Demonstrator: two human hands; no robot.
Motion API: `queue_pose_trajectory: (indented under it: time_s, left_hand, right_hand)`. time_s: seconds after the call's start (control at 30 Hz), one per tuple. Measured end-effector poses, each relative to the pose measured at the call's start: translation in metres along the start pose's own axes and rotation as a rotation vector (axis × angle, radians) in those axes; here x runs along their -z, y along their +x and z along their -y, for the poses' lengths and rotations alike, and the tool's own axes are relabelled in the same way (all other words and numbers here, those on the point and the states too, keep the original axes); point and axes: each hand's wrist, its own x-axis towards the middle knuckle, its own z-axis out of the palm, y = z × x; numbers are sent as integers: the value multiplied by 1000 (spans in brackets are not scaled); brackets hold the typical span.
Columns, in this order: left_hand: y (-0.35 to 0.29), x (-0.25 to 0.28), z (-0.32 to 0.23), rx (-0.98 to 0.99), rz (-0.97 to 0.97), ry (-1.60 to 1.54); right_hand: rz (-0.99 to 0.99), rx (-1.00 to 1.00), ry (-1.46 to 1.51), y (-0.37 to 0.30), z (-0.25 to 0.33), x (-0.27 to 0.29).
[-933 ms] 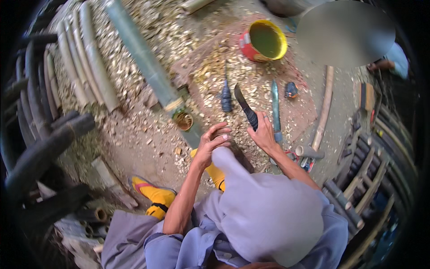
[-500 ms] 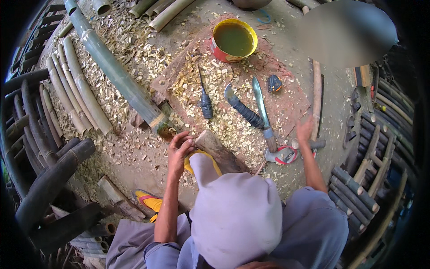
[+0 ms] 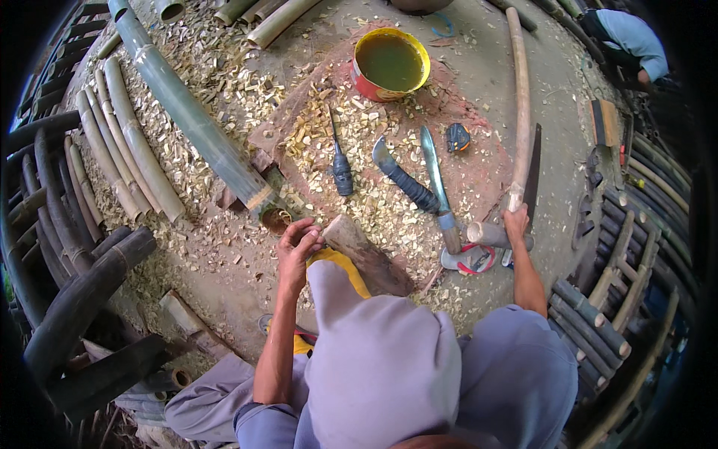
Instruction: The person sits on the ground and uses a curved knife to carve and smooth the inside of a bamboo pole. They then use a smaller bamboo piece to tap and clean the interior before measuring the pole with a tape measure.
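Note:
A long, pale bamboo pole [image 3: 518,105] runs away from me on the right. My right hand [image 3: 515,221] is closed round its near end. Beside the pole lies a saw with a dark blade [image 3: 534,176]. My left hand [image 3: 299,243] has its fingers curled together next to the open end of a thick green bamboo [image 3: 187,123]; whatever they may hold is hidden. Close to those fingers is a wood block [image 3: 366,254]. Between my hands lie a curved knife with a black-wrapped handle [image 3: 404,178], a long blade [image 3: 433,168] and a thin spike with a wrapped handle [image 3: 342,168].
A red and yellow bucket [image 3: 389,66] holds murky green water. A tape measure [image 3: 458,138] and a sandal [image 3: 470,259] lie on the ground among wood chips. Bamboo pieces [image 3: 131,138] line the left, and stacked poles [image 3: 587,322] the right. Another person [image 3: 636,41] is at far right.
My right hand, open above the ground before, has gripped the pale pole's near end. The blurred shape at upper right is gone, showing more of the pole. My left hand stays almost in place.

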Motion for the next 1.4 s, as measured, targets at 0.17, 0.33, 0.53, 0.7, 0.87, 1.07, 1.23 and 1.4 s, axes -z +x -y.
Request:
queue_pose_trajectory:
  time_s: [0.17, 0.33, 0.53, 0.7, 0.87, 1.07, 1.23, 1.4]
  left_hand:
    - [2, 3, 5, -8, 64, 39]
    - [4, 10, 10, -15, 119, 37]
    - [6, 13, 8, -128, 159, 159]
    - [11, -1, 3, -253, 192, 245]
    - [11, -16, 1, -301, 259, 246]
    - [2, -11, -10, -55, 256, -356]
    - [-3, -10, -29, -43, 397, -733]
    - [1, 5, -19, -101, 318, -760]
  right_hand:
    - [88, 66, 400, -8, 15, 28]
    - [392, 45, 909, -70, 85, 77]
    - [603, 292, 1434, -129, 175, 144]
    - [788, 529, 1655, -155, 221, 172]
    - [943, 708, 1646, -186, 262, 178]
    - [1199, 742, 1504, -225, 323, 147]
    - [1395, 735, 1269, -251, 358, 103]
    - [1533, 729, 1115, -276, 395, 63]
